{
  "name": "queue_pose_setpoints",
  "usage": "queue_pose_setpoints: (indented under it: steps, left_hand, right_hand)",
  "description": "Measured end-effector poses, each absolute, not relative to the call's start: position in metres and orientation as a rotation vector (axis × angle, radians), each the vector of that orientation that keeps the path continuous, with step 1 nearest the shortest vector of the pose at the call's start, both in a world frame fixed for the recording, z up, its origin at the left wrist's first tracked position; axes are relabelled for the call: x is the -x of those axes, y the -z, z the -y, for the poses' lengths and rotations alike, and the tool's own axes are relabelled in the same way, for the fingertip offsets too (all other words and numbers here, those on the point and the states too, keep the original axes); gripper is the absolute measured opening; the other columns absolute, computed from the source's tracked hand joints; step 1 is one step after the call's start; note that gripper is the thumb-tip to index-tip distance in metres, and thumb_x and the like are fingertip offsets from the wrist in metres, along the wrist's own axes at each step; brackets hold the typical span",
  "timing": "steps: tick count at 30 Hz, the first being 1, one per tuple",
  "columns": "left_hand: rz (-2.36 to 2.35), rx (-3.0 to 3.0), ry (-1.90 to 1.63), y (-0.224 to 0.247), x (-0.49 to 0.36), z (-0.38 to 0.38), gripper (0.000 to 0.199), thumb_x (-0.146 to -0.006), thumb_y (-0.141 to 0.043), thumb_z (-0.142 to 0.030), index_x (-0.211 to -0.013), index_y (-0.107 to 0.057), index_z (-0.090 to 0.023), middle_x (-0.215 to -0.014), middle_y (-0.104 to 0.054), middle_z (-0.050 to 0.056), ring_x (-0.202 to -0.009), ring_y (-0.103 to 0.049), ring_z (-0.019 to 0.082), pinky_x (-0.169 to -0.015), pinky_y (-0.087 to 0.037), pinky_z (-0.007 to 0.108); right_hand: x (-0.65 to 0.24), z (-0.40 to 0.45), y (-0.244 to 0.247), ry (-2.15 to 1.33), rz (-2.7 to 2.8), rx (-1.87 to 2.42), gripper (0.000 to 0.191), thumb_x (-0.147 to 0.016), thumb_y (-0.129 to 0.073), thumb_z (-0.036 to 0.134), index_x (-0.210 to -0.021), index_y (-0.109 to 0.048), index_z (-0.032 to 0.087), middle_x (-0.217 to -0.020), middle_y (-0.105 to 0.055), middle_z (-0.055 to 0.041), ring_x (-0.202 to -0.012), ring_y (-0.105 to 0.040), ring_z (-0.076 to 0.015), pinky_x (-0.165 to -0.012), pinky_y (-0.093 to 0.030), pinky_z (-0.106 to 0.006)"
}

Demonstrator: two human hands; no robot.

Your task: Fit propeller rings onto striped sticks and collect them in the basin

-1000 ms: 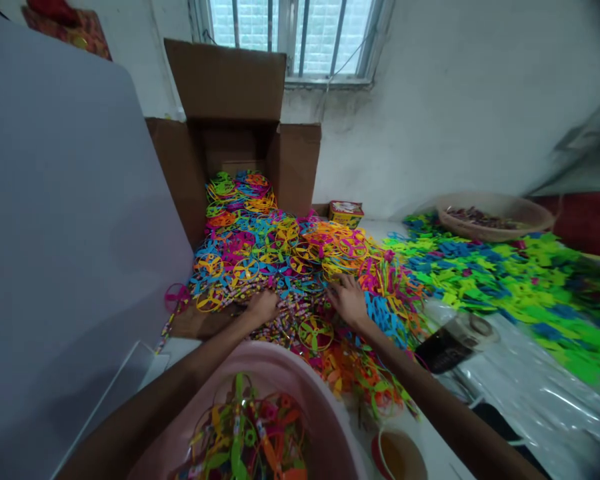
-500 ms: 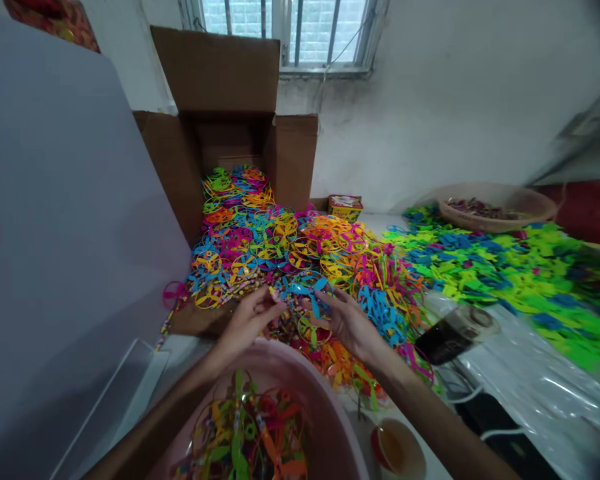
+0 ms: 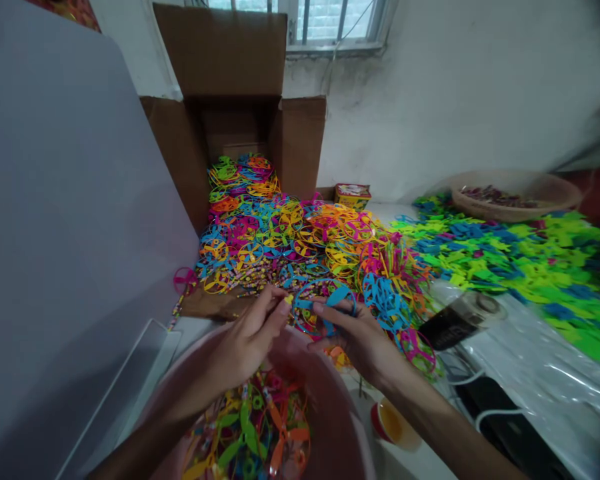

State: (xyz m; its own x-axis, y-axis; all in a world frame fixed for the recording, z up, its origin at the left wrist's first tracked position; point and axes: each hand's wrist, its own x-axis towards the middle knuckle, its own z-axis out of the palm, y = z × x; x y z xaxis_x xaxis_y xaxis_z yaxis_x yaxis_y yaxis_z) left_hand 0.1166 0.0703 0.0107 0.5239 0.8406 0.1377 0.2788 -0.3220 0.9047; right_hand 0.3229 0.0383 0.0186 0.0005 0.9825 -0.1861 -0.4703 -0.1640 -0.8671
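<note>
My left hand (image 3: pixel 254 337) pinches a small yellow piece (image 3: pixel 289 299) between thumb and fingers, above the far rim of a pink basin (image 3: pixel 347 407). A blue ringed propeller (image 3: pixel 337 295) is gripped in my right hand (image 3: pixel 363 337), its hub turned toward the yellow piece; a narrow gap seems to separate the two. Inside the basin lie green, orange and yellow propellers (image 3: pixel 247 427) with patterned sticks. Beyond both hands spreads a heap of colourful ringed propellers (image 3: pixel 290 227), with small patterned sticks (image 3: pixel 260 275) at its near edge.
An open cardboard box (image 3: pixel 300 143) spills the heap forward. Green and blue plastic pieces (image 3: pixel 510 260) cover the right side, beside a pale basin (image 3: pixel 515 207). Nearer are a dark-labelled cylinder (image 3: pixel 460 321), clear plastic sheeting (image 3: pixel 555 373) and a red-rimmed cup (image 3: pixel 393 421). A grey panel (image 3: pixel 80 187) stands left.
The blue propeller has come off the heap toward me in my right hand. Both hands moved nearer to the basin, and the yellow piece now faces the propeller. The view tilted slightly down.
</note>
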Motion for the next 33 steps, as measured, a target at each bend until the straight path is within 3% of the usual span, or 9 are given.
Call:
queue_pose_setpoints:
  steps: [4,7,20,33]
  left_hand:
    - [-0.912,-1.781,-0.865,-0.036,-0.115,-0.06,0.029,-0.101,-0.048,-0.051,-0.104,-0.058,-0.023,-0.08,-0.061,0.001,-0.081,-0.062,0.018,-0.064,-0.046,0.026]
    - [-0.905,-1.819,-0.861,-0.047,-0.115,-0.058,0.028,-0.1,-0.051,-0.049,-0.097,-0.061,-0.023,-0.077,-0.059,0.0,-0.082,-0.061,0.019,-0.063,-0.046,0.026]
    - [-0.886,-1.893,-0.719,-0.052,-0.108,-0.063,0.025,-0.099,-0.053,-0.044,-0.092,-0.061,-0.021,-0.078,-0.061,0.0,-0.077,-0.06,0.016,-0.059,-0.042,0.023]
    - [-0.871,-2.155,-0.475,-0.052,-0.099,-0.07,0.024,-0.103,-0.046,-0.042,-0.095,-0.057,-0.021,-0.083,-0.06,-0.001,-0.078,-0.057,0.015,-0.067,-0.042,0.025]
  right_hand:
    - [-0.324,-0.031,-0.024,-1.4,0.77,0.998,0.024,-0.067,-0.093,0.035,-0.068,-0.075,0.021,-0.072,-0.073,-0.0004,-0.071,-0.07,-0.0169,-0.072,-0.06,-0.03]
    - [-0.321,-0.028,-0.027,-1.406,0.79,1.008,0.025,-0.067,-0.093,0.035,-0.064,-0.072,0.021,-0.072,-0.075,-0.0006,-0.072,-0.073,-0.0201,-0.074,-0.06,-0.034]
    - [-0.319,-0.024,-0.028,-1.523,0.799,1.029,0.027,-0.061,-0.096,0.035,-0.076,-0.081,0.019,-0.072,-0.079,-0.0055,-0.062,-0.075,-0.0196,-0.06,-0.061,-0.028]
    - [-0.309,-0.015,-0.028,-1.469,0.884,1.123,0.028,-0.065,-0.093,0.042,-0.078,-0.08,0.02,-0.073,-0.079,-0.0083,-0.068,-0.078,-0.0267,-0.063,-0.065,-0.035]
